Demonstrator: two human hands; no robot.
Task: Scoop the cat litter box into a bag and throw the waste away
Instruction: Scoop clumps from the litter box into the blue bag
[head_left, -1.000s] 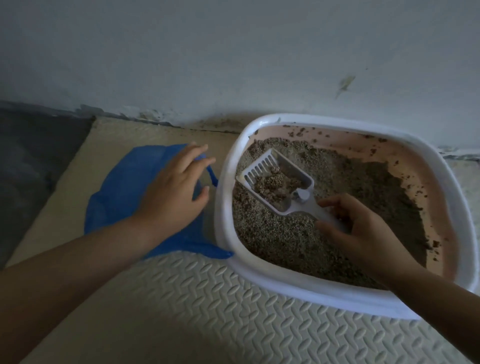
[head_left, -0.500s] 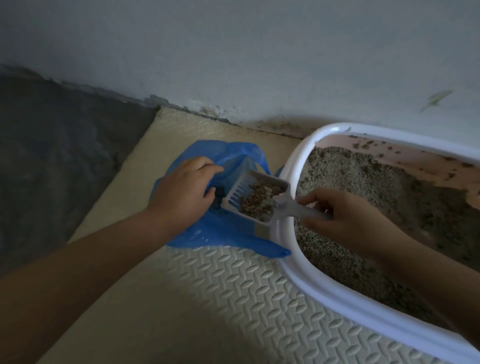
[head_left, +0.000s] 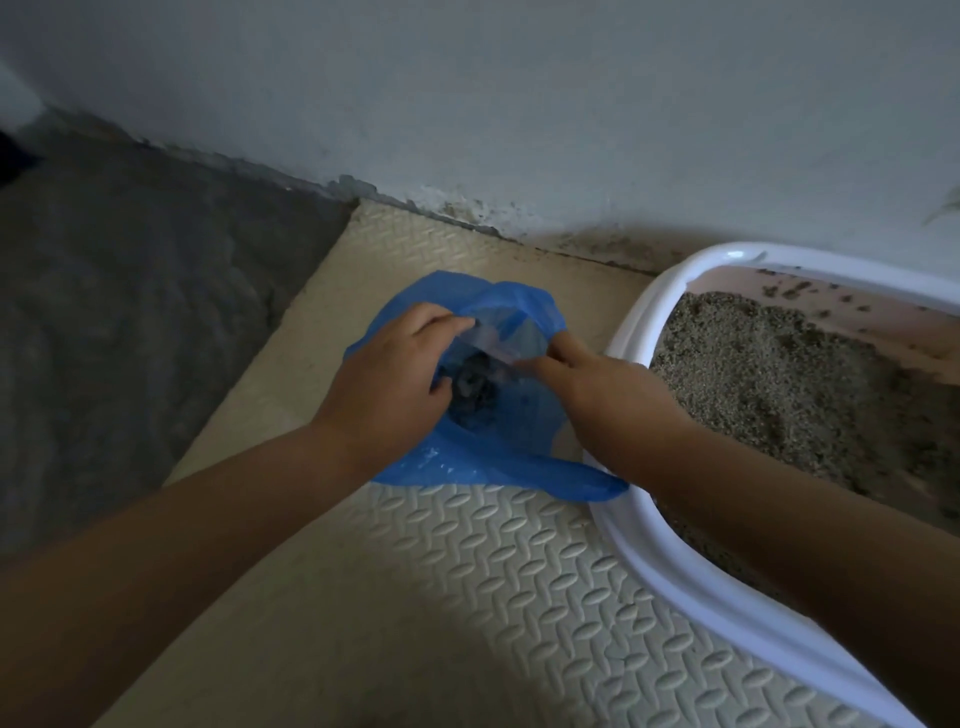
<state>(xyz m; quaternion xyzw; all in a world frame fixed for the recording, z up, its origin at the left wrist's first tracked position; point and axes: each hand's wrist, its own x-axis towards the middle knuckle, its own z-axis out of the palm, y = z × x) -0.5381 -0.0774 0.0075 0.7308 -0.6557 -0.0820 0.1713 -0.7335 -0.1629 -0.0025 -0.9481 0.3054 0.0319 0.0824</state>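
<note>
Left hand (head_left: 387, 387) pinching blue bag (head_left: 498, 457) rim, right hand (head_left: 602, 395) gripping blurred scoop (head_left: 493, 345) inside, litter box (head_left: 639, 322) touching bag on foam mat (head_left: 467, 597).

Your left forearm (head_left: 182, 545) came in from the lower left of the frame and your right forearm (head_left: 779, 519) from the lower right, both bare along all their visible length. Your left hand (head_left: 387, 384) and right hand (head_left: 597, 387) were bare too, in dim light.

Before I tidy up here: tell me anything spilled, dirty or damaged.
Litter crumbs speckle the litter box on its pink inner wall, above the fill line. Dark grime and flaking paint line the wall base behind the foam mat.
</note>
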